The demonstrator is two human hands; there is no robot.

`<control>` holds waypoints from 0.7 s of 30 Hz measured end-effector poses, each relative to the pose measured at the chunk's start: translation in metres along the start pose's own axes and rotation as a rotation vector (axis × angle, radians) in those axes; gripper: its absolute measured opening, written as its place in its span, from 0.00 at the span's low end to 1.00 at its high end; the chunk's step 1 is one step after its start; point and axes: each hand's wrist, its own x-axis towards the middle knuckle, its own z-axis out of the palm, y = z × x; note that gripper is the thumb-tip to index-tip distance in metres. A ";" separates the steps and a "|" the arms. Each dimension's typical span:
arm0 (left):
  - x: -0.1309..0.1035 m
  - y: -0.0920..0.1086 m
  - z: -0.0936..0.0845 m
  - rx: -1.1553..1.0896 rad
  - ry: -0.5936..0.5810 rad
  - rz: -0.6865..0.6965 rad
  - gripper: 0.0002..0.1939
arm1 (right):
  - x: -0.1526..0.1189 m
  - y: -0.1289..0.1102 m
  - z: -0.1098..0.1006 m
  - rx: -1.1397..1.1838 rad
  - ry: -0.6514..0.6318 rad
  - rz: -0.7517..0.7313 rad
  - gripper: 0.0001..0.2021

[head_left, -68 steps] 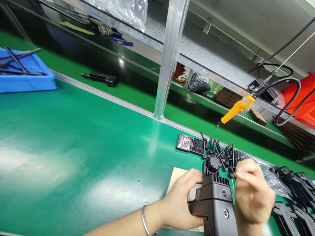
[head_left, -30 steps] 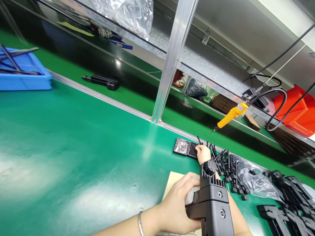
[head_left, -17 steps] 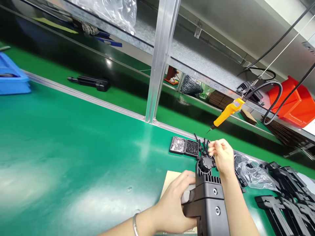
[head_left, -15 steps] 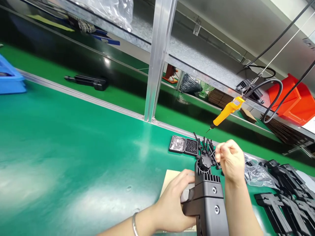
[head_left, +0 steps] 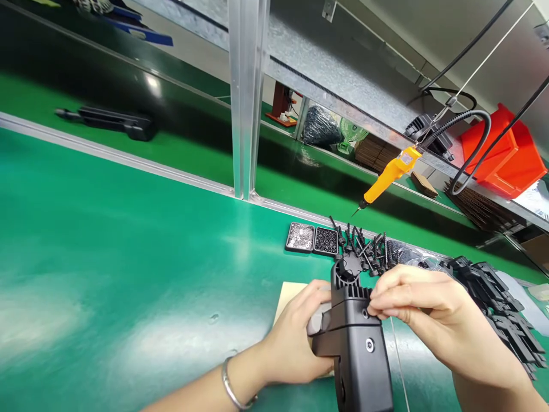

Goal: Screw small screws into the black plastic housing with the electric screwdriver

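While the left hand (head_left: pixel 295 337) clasps the black housing (head_left: pixel 358 343) on the worktop (head_left: pixel 128 257), the right hand (head_left: pixel 433 320) pinches its fingertips (head_left: pixel 372 309) at the housing's upper hole; what they hold is hidden.

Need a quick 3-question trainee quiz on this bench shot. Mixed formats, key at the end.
1. True or false: the left hand grips the side of the black housing.
2. Where are the right hand fingertips?
A. in the small parts trays
B. at a hole on top of the black housing
C. on the yellow screwdriver
3. Fill in: the yellow screwdriver hangs above the bench, held by ____ hand.

Key
1. True
2. B
3. neither
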 end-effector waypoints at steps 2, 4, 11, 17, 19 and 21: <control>0.001 0.002 0.000 -0.007 0.008 0.014 0.29 | -0.001 -0.002 -0.001 -0.052 -0.023 0.013 0.10; 0.002 0.002 0.000 -0.006 0.012 0.017 0.28 | 0.001 -0.003 -0.002 -0.116 -0.051 0.041 0.06; 0.001 0.000 0.000 -0.011 0.019 0.003 0.29 | 0.011 -0.009 -0.001 -0.145 -0.211 0.160 0.09; 0.002 0.002 0.000 -0.022 0.030 0.033 0.29 | 0.017 -0.004 0.003 -0.024 -0.175 0.285 0.09; 0.003 0.002 0.000 -0.019 0.034 0.050 0.29 | 0.019 0.001 0.005 0.103 -0.133 0.368 0.09; 0.003 0.001 0.001 -0.017 0.036 0.046 0.28 | 0.021 0.005 0.008 0.265 -0.091 0.450 0.11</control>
